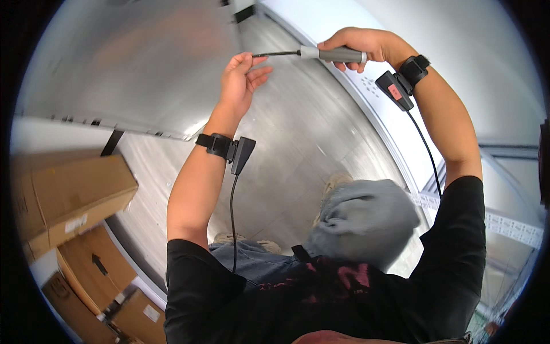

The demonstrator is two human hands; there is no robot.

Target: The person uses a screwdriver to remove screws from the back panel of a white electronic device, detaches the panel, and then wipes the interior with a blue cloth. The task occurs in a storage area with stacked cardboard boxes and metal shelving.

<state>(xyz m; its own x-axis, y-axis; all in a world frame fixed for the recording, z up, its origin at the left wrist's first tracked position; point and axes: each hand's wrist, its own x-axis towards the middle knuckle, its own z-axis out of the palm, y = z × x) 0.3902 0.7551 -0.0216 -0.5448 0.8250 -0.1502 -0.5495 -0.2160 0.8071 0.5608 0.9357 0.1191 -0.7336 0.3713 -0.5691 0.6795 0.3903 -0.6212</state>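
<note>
A screwdriver [338, 54] with a grey handle and a thin dark shaft lies level between my hands, pointing left. My right hand [366, 43] is wrapped round its handle. At the far end of the shaft, my left hand [238, 80] pinches the tip between thumb and forefinger, its other fingers loosely spread. Whether a small part is also in that pinch is too small to tell. Small screw-like pieces [369, 87] lie scattered on a white surface [395, 129] below my right wrist. Each wrist carries a black strap with a cabled device.
To the left of my left hand stands a large grey metal panel [132, 69]. Cardboard boxes [86, 195] are stacked at the lower left. White perforated rails [513, 229] stand at the right. My feet are on a grey floor [275, 155], near a blurred grey-blue trouser leg [366, 223].
</note>
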